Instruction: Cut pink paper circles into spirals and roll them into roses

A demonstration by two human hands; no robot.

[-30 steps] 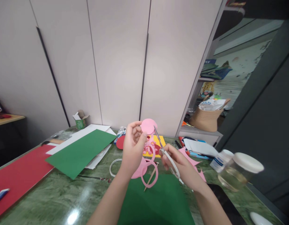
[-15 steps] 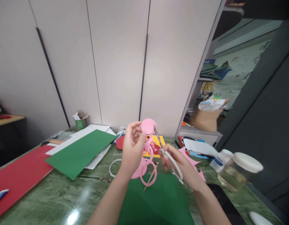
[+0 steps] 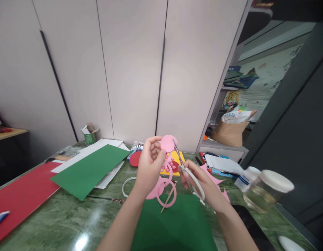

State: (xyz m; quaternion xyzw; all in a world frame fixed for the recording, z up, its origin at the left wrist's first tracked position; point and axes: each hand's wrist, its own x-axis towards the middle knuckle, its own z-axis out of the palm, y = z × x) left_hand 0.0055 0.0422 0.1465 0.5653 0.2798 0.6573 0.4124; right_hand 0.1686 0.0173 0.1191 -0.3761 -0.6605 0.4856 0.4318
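Between the thumb and fingers of my left hand (image 3: pixel 151 164) is a round pink paper disc (image 3: pixel 167 143), held up above the table. My right hand (image 3: pixel 195 176) is closed around the white handles of a pair of scissors (image 3: pixel 194 181). Their blades reach up to the disc's right edge. Below the disc hang or lie pink paper rings (image 3: pixel 174 200); whether they join the disc I cannot tell. Small pink curled pieces (image 3: pixel 173 164) lie behind on a yellow sheet (image 3: pixel 181 158). A wooden stick (image 3: pixel 165 205) shows through the lowest ring.
Green paper (image 3: pixel 174 226) lies in front of me, another green sheet (image 3: pixel 90 170) and red card (image 3: pixel 25 195) to the left. Pink scraps (image 3: pixel 211 176), a lidded jar (image 3: pixel 266 193), a white bottle (image 3: pixel 247 177) and a dark tablet-like slab (image 3: pixel 252 226) are on the right. Cabinet doors (image 3: pixel 130 69) stand behind.
The pink disc and my left fingers have shifted slightly right and down. The scissors' blades have moved a little right with the disc's edge, and the hanging rings have swayed slightly.
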